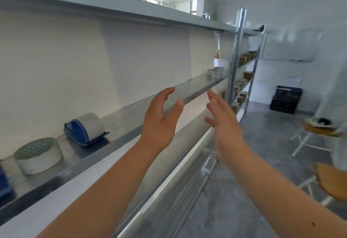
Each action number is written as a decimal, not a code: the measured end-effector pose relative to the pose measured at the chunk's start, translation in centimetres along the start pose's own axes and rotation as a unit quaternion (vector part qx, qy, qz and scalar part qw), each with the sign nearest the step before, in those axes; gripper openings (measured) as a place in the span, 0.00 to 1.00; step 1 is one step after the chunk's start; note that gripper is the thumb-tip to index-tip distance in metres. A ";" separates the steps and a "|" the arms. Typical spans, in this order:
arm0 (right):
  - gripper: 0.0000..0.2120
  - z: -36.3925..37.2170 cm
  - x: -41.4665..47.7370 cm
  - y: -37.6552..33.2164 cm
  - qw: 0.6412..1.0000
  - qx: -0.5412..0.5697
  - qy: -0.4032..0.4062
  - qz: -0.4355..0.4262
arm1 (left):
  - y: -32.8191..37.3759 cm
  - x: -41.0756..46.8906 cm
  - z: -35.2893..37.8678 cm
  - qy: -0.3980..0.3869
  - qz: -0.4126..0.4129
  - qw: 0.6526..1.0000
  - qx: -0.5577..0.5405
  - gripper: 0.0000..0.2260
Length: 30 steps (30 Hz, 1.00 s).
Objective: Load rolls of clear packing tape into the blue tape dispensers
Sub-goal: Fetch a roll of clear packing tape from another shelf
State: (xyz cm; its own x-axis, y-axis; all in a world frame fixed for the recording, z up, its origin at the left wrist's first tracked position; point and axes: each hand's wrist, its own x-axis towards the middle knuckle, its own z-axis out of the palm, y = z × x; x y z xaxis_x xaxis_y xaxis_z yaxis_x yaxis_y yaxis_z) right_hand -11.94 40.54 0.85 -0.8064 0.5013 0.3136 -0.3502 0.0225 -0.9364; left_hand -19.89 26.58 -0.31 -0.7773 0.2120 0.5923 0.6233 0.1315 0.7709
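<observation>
Hovering: left hand (161, 119) and right hand (223, 123), raised by the shelf's (122, 114) front edge, palms facing each other.
Grip: fingers of both spread and relaxed, holding nothing.
Roll (37, 155): lies flat near the shelf's left end.
Dispenser (82, 134): blue, carrying tape (92, 123), just right of the roll, well apart from both hands.
Far end: small boxes (215, 73) on the shelf; dark crate (286, 99) on the floor beyond.

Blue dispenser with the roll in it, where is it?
Head view, left side: the blue dispenser sits on the metal shelf, just right of a loose tape roll.
</observation>
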 end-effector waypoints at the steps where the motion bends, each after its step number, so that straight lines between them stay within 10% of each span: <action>1: 0.15 -0.8 0.2 -0.1 1.000 -0.006 0.015 0.003 | 0.2 0.4 0.8 -0.005 0.001 1.000 -0.001 0.20; 30: 0.10 -38.6 21.0 -0.7 0.976 -0.014 0.216 -0.030 | 7.7 14.3 46.7 -0.115 -0.007 0.965 -0.236 0.19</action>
State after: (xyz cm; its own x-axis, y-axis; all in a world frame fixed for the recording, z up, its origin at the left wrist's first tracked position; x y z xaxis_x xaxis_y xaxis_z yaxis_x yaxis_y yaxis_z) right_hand -10.27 84.43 2.05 -0.5073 0.8157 0.2780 -0.3732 0.0829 -0.9240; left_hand -22.22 75.86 3.22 -0.7124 0.4295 0.5550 0.4618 -0.3086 0.8316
